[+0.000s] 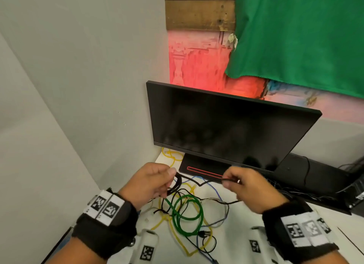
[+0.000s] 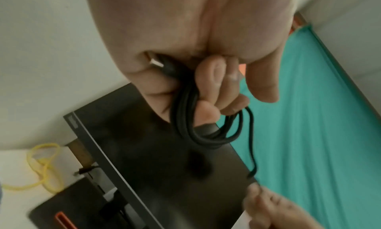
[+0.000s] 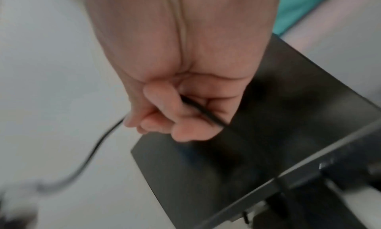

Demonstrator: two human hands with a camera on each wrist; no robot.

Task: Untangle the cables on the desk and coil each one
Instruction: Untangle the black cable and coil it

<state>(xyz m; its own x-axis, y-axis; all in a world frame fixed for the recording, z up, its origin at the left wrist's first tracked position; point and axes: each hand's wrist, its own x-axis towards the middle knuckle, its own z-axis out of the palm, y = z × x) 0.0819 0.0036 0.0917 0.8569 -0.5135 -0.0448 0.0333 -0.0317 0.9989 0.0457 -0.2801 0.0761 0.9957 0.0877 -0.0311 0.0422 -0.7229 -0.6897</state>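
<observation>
My left hand [image 1: 155, 182] grips a small coil of black cable [image 1: 176, 185] above the desk; in the left wrist view the loops of that black cable [image 2: 206, 131] hang from curled fingers [image 2: 214, 79], with a silver plug tucked in the palm. My right hand [image 1: 242, 183] pinches the free end of the same cable [image 3: 203, 112], stretched between the hands. Below lies a tangle of cables: a green cable [image 1: 187, 214], a yellow cable [image 1: 189, 242], a blue cable [image 1: 214, 189] and thin black ones.
A dark monitor [image 1: 226, 129] on its stand [image 1: 202, 169] is right behind the hands. Another yellow cable [image 1: 171, 155] lies by the wall corner at the left. Black equipment [image 1: 307, 173] sits at the right on the white desk [image 1: 246, 220].
</observation>
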